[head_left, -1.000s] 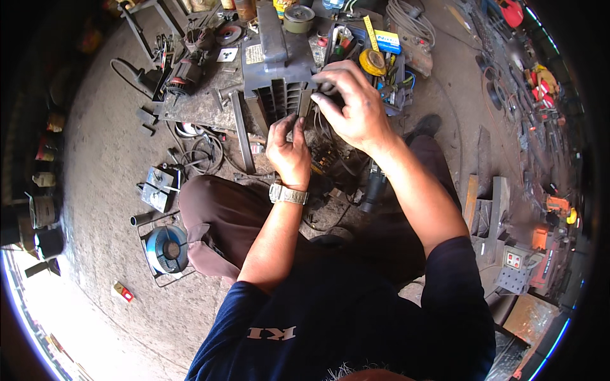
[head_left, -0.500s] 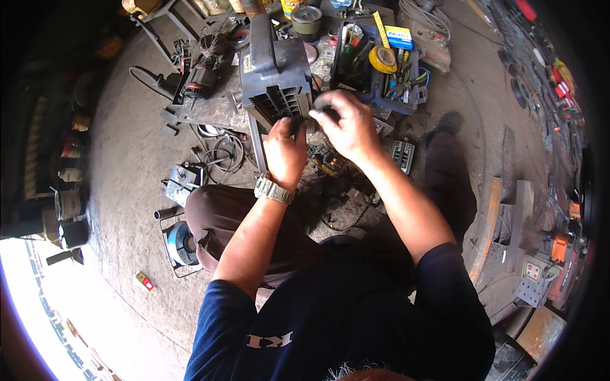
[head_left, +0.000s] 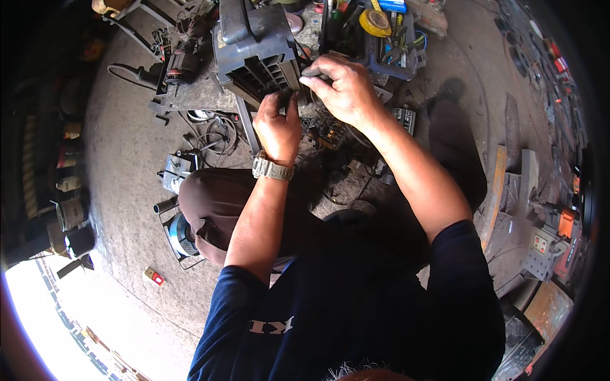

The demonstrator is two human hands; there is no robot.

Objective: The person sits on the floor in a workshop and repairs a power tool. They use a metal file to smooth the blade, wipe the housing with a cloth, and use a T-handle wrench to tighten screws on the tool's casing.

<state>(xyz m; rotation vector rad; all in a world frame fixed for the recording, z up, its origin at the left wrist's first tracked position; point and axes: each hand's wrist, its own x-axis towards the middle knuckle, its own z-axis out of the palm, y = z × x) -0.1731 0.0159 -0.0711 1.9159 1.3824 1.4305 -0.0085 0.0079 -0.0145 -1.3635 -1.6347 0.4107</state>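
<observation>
A dark grey box-shaped housing (head_left: 267, 39) with a top handle and a slotted, grille-like end stands on the low worktable in front of me. My left hand (head_left: 277, 126) is at the lower edge of the slotted end, its fingers curled and closed against it. Whatever lies between those fingers is hidden. Beside the housing's right side, my right hand (head_left: 345, 91) has thumb and fingers pinched together, the fingertips blackened. Something small may be in that pinch, but I cannot make it out. Below the hands, a cluttered heap of electrical parts (head_left: 330, 134) lies between my legs.
A tool tray (head_left: 397, 66) with a yellow tape roll (head_left: 375, 23) stands right of the housing. An angle grinder (head_left: 182, 66) lies on the left of the table. Coiled cables (head_left: 219, 136) and a wire spool (head_left: 182, 235) are on the floor to the left; metal strips (head_left: 494, 197) lie right.
The view has shifted, so the housing and table sit higher and further left in the picture. Both hands stay at the housing, with the right one still pinched beside it.
</observation>
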